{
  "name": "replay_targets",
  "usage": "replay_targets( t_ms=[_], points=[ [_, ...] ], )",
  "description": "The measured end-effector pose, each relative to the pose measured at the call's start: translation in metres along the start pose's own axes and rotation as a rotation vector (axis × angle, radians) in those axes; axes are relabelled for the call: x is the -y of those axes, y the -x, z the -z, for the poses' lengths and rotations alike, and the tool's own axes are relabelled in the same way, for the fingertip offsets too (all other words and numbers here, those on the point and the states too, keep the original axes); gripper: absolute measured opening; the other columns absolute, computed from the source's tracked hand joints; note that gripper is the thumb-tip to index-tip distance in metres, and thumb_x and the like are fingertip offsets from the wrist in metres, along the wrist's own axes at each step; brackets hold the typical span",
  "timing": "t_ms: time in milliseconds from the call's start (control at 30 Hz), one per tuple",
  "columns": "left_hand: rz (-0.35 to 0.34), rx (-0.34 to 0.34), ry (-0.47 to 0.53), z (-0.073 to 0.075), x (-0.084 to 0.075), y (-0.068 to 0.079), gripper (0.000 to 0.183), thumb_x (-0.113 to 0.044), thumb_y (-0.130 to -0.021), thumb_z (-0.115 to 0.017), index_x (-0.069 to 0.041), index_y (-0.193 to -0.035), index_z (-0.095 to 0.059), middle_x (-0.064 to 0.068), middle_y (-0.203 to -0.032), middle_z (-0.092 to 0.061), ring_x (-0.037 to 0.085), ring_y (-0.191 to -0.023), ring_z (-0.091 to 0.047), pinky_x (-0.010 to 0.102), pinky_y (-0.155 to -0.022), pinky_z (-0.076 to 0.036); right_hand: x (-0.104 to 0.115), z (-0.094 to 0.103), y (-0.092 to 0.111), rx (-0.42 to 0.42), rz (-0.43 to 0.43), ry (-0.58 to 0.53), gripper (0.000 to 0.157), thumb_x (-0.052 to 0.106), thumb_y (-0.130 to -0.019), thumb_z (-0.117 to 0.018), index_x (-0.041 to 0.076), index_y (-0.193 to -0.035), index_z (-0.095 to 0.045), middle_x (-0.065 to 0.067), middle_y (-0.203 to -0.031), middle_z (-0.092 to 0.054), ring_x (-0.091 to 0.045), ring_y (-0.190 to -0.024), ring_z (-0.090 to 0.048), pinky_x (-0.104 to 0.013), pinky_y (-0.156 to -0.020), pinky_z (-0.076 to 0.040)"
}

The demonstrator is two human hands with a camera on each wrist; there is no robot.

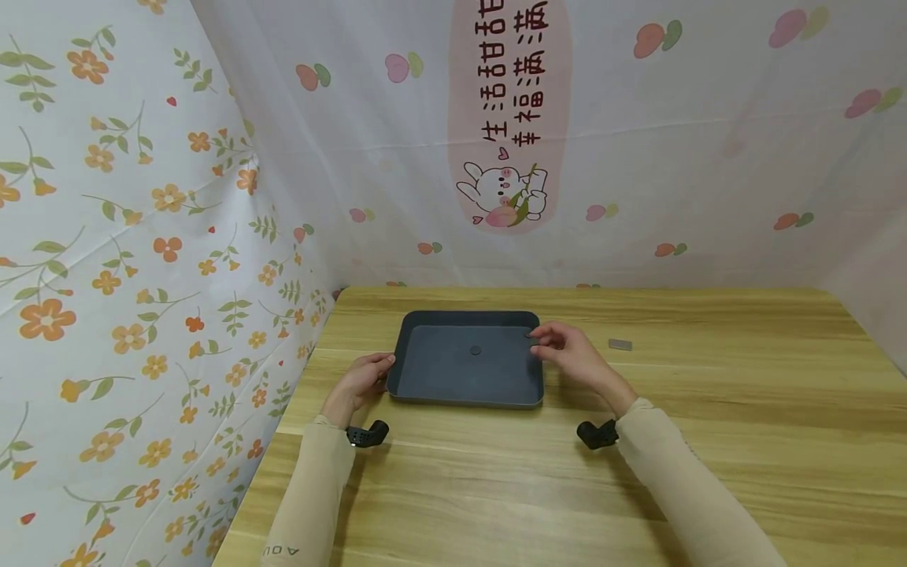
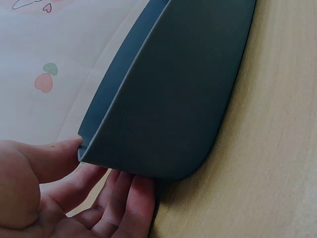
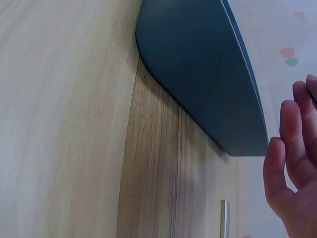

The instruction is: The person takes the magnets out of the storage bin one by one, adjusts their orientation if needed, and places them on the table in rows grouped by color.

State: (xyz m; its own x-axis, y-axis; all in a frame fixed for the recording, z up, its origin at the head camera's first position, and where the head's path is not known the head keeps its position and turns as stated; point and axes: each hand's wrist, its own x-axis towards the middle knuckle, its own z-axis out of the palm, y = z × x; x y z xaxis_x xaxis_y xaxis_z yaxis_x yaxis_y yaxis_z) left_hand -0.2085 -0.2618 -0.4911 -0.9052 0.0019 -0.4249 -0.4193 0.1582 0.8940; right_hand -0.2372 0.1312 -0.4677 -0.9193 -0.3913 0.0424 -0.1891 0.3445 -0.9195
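A dark blue-grey rectangular tray (image 1: 432, 386) lies on the wooden table in front of me. My left hand (image 1: 363, 376) grips its left side, the thumb at the rim and the other fingers against the outside of the wall, as the left wrist view shows close up. Over the tray's right rim hovers my right hand (image 1: 570, 358), its fingertips pinching a small dark piece (image 3: 313, 96), mostly hidden by the fingers. A small dark round disc (image 1: 475, 350) lies near the middle of the tray floor.
A small flat grey rectangular piece (image 1: 620, 344) lies on the wooden table (image 1: 708, 394), right of the tray. Behind the table hangs a white printed curtain (image 1: 638, 157); a flowered curtain (image 1: 163, 268) hangs along the left side.
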Motion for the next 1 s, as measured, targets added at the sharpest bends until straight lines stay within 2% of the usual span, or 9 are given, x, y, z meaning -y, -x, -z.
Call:
replay_targets(
  t_ms=[133, 333, 533, 633, 833, 1000],
  points=[
    [0.002, 0.001, -0.008, 0.0, 0.0, -0.001, 0.043, -0.019, -0.104, -0.044, 0.006, -0.139, -0.045, 0.005, -0.107, -0.061, 0.009, -0.088, -0.056, 0.024, -0.078, -0.048, -0.003, 0.004, 0.0, -0.004, -0.032, -0.03, 0.033, 0.011, -0.092, -0.065, -0.003, -0.121, -0.058, -0.014, -0.098, -0.061, -0.012, -0.083, -0.061, -0.05, -0.086, -0.052],
    [-0.001, 0.01, -0.009, 0.0, -0.002, 0.0, 0.043, -0.02, -0.104, -0.043, 0.006, -0.139, -0.045, 0.006, -0.11, -0.061, 0.01, -0.089, -0.057, 0.024, -0.078, -0.048, -0.006, 0.011, 0.001, -0.039, -0.068, -0.05, 0.033, 0.014, -0.092, -0.065, -0.002, -0.121, -0.058, -0.018, -0.1, -0.064, -0.021, -0.088, -0.063, -0.047, -0.087, -0.051],
    [-0.005, 0.01, -0.002, 0.0, -0.002, 0.0, 0.043, -0.019, -0.104, -0.043, 0.006, -0.139, -0.044, 0.007, -0.112, -0.061, 0.009, -0.091, -0.057, 0.023, -0.078, -0.048, -0.006, 0.018, 0.002, -0.064, -0.076, -0.053, 0.036, 0.013, -0.091, -0.066, -0.002, -0.122, -0.058, -0.018, -0.1, -0.065, -0.012, -0.083, -0.063, -0.047, -0.088, -0.051],
    [-0.005, 0.012, 0.002, 0.0, -0.002, 0.0, 0.043, -0.019, -0.104, -0.043, 0.006, -0.139, -0.043, 0.008, -0.114, -0.06, 0.01, -0.093, -0.056, 0.024, -0.079, -0.048, -0.008, 0.021, 0.002, -0.068, -0.082, -0.066, 0.037, 0.013, -0.091, -0.066, -0.003, -0.123, -0.057, -0.015, -0.099, -0.065, -0.008, -0.081, -0.063, -0.046, -0.088, -0.051],
    [0.002, 0.003, -0.013, 0.0, -0.001, 0.0, 0.043, -0.02, -0.104, -0.043, 0.006, -0.139, -0.044, 0.01, -0.117, -0.059, 0.012, -0.095, -0.056, 0.026, -0.081, -0.048, -0.013, 0.027, 0.003, -0.083, -0.099, -0.098, 0.041, 0.013, -0.091, -0.067, -0.006, -0.126, -0.054, -0.003, -0.093, -0.066, -0.007, -0.08, -0.063, -0.034, -0.085, -0.052],
    [0.0, 0.009, -0.003, 0.0, 0.0, 0.0, 0.044, -0.02, -0.104, -0.043, 0.006, -0.14, -0.043, 0.009, -0.116, -0.059, 0.012, -0.095, -0.056, 0.025, -0.081, -0.047, -0.018, 0.031, 0.006, -0.094, -0.126, -0.107, 0.044, 0.013, -0.092, -0.066, -0.007, -0.129, -0.051, -0.001, -0.092, -0.066, -0.014, -0.085, -0.065, -0.039, -0.087, -0.052]
  ],
)
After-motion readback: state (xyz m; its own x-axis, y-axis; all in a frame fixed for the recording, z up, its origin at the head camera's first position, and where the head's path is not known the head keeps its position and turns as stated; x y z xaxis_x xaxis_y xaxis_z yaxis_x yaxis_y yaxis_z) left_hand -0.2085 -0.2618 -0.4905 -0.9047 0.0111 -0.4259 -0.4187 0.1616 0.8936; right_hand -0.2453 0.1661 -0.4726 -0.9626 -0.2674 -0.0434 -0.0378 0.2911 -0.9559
